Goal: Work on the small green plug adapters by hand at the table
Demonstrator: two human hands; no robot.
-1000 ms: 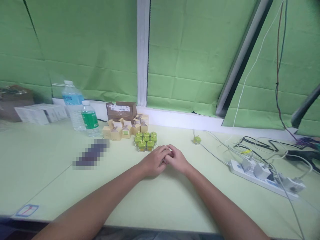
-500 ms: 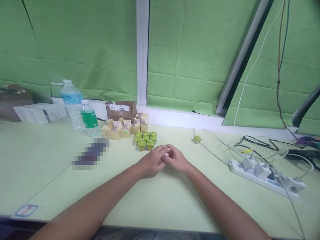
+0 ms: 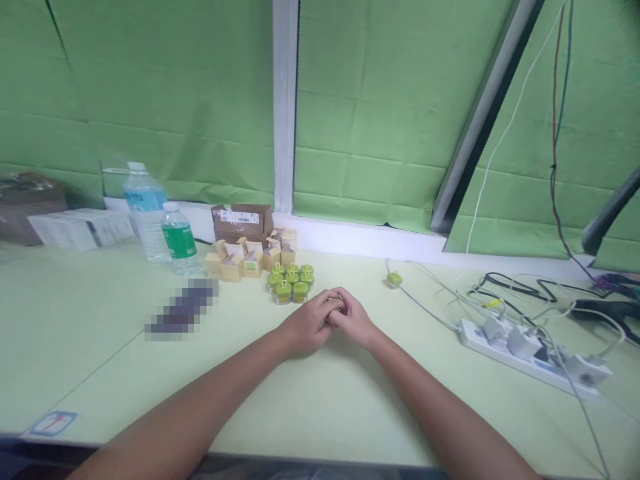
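My left hand (image 3: pixel 305 325) and my right hand (image 3: pixel 354 319) rest on the pale green table (image 3: pixel 320 400), meeting at its middle. Their fingers are curled and pressed against each other, closed; whatever lies between them is hidden. Just beyond the hands stands a cluster of small green-lidded jars (image 3: pixel 291 281). Behind the jars sit several small tan cartons (image 3: pixel 247 257) with open flaps. One more green-lidded jar (image 3: pixel 394 280) stands alone to the right of the hands.
Two water bottles (image 3: pixel 165 223) stand at the back left, beside a brown cardboard box (image 3: pixel 243 222) and white boxes (image 3: pixel 80 227). A blurred dark object (image 3: pixel 183 309) lies left of the hands. A power strip (image 3: pixel 533 349) with plugs and tangled cables (image 3: pixel 520 288) fills the right side.
The fingers have shifted slightly; a small pinkish thing that showed between them half a second ago is now covered. Both arms stay in place.
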